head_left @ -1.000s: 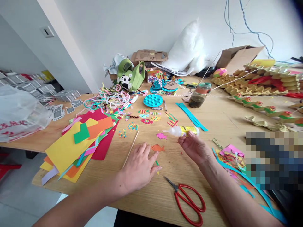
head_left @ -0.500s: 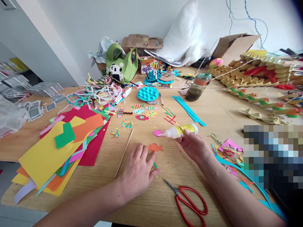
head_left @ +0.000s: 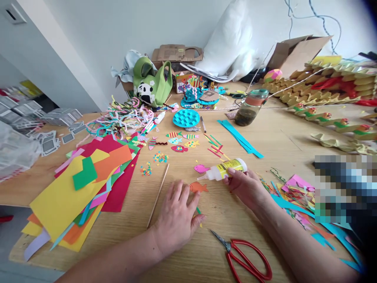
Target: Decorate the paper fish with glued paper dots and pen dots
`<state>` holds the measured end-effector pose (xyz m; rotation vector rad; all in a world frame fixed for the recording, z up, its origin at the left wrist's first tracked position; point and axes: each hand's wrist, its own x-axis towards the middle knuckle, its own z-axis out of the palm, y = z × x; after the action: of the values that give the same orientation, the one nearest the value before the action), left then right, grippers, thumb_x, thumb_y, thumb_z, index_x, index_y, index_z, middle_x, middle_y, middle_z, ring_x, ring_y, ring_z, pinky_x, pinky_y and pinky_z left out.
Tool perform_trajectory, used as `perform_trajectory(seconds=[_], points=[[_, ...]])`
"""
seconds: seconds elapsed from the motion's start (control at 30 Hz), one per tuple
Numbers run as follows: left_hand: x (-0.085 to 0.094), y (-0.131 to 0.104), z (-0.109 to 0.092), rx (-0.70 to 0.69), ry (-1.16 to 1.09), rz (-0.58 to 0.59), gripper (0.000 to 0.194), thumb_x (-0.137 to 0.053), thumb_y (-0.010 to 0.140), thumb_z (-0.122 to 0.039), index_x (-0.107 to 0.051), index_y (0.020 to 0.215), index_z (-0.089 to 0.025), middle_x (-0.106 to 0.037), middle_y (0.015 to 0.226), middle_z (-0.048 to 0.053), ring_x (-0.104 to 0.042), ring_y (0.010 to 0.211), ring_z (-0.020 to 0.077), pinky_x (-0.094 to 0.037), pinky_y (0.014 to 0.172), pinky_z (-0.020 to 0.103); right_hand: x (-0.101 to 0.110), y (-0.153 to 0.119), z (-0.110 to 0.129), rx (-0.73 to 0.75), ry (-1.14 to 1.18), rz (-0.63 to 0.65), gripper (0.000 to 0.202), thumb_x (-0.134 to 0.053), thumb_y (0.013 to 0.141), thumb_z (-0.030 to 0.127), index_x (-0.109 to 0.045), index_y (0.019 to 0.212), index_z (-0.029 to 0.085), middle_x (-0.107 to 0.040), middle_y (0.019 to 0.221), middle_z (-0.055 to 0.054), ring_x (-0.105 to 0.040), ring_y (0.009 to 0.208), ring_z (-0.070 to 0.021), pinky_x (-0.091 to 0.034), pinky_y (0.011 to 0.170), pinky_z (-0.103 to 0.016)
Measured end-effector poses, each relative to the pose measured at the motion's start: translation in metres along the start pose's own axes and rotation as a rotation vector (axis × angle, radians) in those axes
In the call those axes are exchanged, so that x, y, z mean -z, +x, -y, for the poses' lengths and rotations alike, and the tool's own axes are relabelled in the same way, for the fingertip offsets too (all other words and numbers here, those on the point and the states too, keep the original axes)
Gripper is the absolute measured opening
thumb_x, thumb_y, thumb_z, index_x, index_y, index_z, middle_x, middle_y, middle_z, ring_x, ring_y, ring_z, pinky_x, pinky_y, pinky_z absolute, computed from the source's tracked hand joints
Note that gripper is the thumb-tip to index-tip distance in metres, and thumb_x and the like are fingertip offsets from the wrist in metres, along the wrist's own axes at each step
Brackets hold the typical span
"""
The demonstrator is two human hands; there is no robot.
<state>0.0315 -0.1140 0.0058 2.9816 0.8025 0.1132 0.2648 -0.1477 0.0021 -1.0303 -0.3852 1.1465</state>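
Note:
My right hand (head_left: 246,188) grips a glue bottle (head_left: 228,169) with a yellow label, held on its side with the nozzle pointing left. The nozzle tip is just above the head of an orange paper fish (head_left: 199,187). Resting on the table, my left hand (head_left: 179,214) has its fingers spread, with fingertips at the orange fish's lower left edge. A pink paper fish (head_left: 200,168) lies just beyond it, near the nozzle. A green paper strip (head_left: 198,211) shows partly beside my left thumb.
Red-handled scissors (head_left: 246,257) lie near the front edge. A wooden stick (head_left: 158,196) is left of my left hand. Coloured paper sheets (head_left: 59,196) pile up at left; paper scraps (head_left: 297,188) lie at right. Farther back are decorated paper fish (head_left: 179,149), a blue disc (head_left: 186,118) and a jar (head_left: 250,110).
The glue bottle's nozzle has moved from beside the pink fish toward me, to the orange fish's head. My left hand keeps its place by the orange fish. The view has shifted slightly.

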Motion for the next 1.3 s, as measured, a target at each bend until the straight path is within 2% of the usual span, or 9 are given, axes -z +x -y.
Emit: perform_trajectory(seconds=[0.17,0.37,0.53,0.87,1.1,1.3], points=[[0.0,0.003,0.002,0.027,0.017,-0.019,0.051,-0.039,0.097,-0.051,-0.053,0.137,-0.022,-0.05,0.137,0.016,-0.035,0.137,0.0359,-0.031,0.111,0.057,0.002,0.002,0.0,-0.005,0.034,-0.033,0.035,-0.092,0.051,0.028,-0.069,0.075,0.018,-0.069,0.073,-0.001,-0.06,0.058,-0.0096,-0.053,0.049,-0.016],[0.001,0.004,0.005,0.032,0.033,-0.044,0.051,-0.04,0.097,-0.05,-0.055,0.135,-0.019,-0.05,0.138,0.015,-0.036,0.135,0.0365,-0.031,0.11,0.057,0.0,0.0,-0.004,0.041,-0.043,0.041,0.028,-0.087,0.061,0.029,-0.069,0.079,0.017,-0.067,0.071,-0.002,-0.061,0.059,-0.0119,-0.052,0.051,-0.019],[0.001,0.004,0.005,0.031,0.03,-0.034,0.051,-0.04,0.097,-0.051,-0.054,0.136,-0.02,-0.052,0.137,0.015,-0.037,0.134,0.0359,-0.031,0.111,0.057,-0.001,-0.002,-0.005,0.094,-0.153,0.056,0.027,-0.085,0.064,0.032,-0.069,0.08,0.018,-0.067,0.067,-0.001,-0.058,0.055,-0.011,-0.047,0.049,-0.02],[-0.002,0.003,0.007,0.014,0.032,-0.049,0.05,-0.042,0.097,-0.05,-0.054,0.136,-0.022,-0.05,0.139,0.015,-0.036,0.136,0.0359,-0.031,0.111,0.056,-0.002,-0.004,-0.002,0.094,-0.29,0.05,0.037,-0.088,0.057,0.035,-0.066,0.082,0.018,-0.069,0.069,-0.001,-0.057,0.048,-0.0113,-0.046,0.042,-0.021],[0.0,0.004,0.006,0.011,0.044,-0.056,0.048,-0.042,0.097,-0.049,-0.056,0.134,-0.022,-0.051,0.138,0.015,-0.036,0.136,0.036,-0.031,0.111,0.056,-0.003,-0.007,-0.004,0.172,-0.38,0.075,0.035,-0.087,0.062,0.034,-0.065,0.085,0.019,-0.069,0.07,0.0,-0.059,0.052,-0.0124,-0.051,0.045,-0.022],[0.0,0.004,0.005,0.011,0.037,-0.052,0.048,-0.043,0.097,-0.049,-0.056,0.134,-0.021,-0.05,0.139,0.016,-0.035,0.136,0.0359,-0.032,0.111,0.056,-0.009,-0.013,-0.003,0.255,-0.456,0.05,0.042,-0.09,0.056,0.03,-0.064,0.088,0.019,-0.068,0.071,0.001,-0.06,0.05,-0.0131,-0.051,0.044,-0.023]])
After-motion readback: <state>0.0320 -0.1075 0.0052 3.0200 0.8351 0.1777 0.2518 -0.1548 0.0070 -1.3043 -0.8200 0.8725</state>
